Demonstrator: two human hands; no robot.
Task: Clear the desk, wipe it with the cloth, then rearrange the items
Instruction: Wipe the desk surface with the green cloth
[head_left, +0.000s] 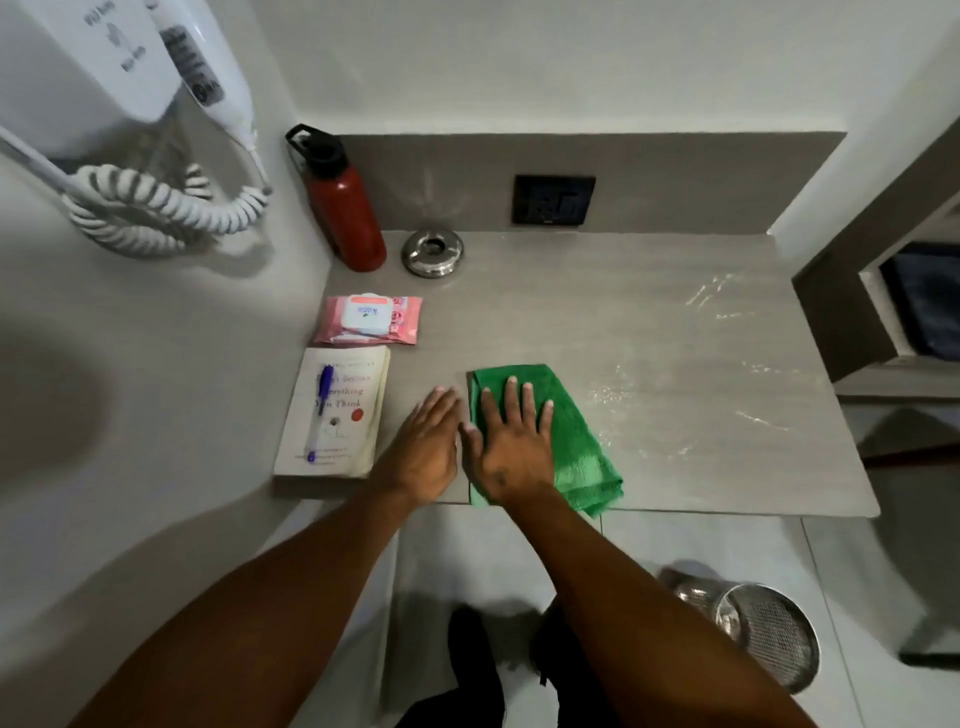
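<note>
- The grey tabletop (649, 312) is seen from above, set into a corner between white walls; wet streaks are visible across its right half.
- A white wall-mounted hair dryer (156, 57) with a coiled cord is fixed to the left wall, above the tabletop's far-left corner.
- A perforated metal bin (763, 631) is seen on the floor, below the tabletop's near edge toward the right.
- The green cloth (576, 441) is laid folded at the near edge, about midway along it, with one corner hanging slightly over that edge.
- A book (332, 415) is placed at the near-left corner, against the left wall.
- A red bottle (345, 218) with a black cap is stood upright in the far-left corner.
- The right hand (511, 441) is pressed flat on the cloth, fingers straight and spread.
- The left hand (423, 441) is laid flat on the bare tabletop between book and cloth, fingers straight, just beside the right hand.
- A pink pack of wipes (369, 319) is set along the left edge, between bottle and book.
- A black socket plate (553, 200) is mounted on the back panel.
- A round metal ashtray (434, 253) is placed just right of the bottle.
- A blue pen (319, 410) is laid lengthwise on the book's cover.
</note>
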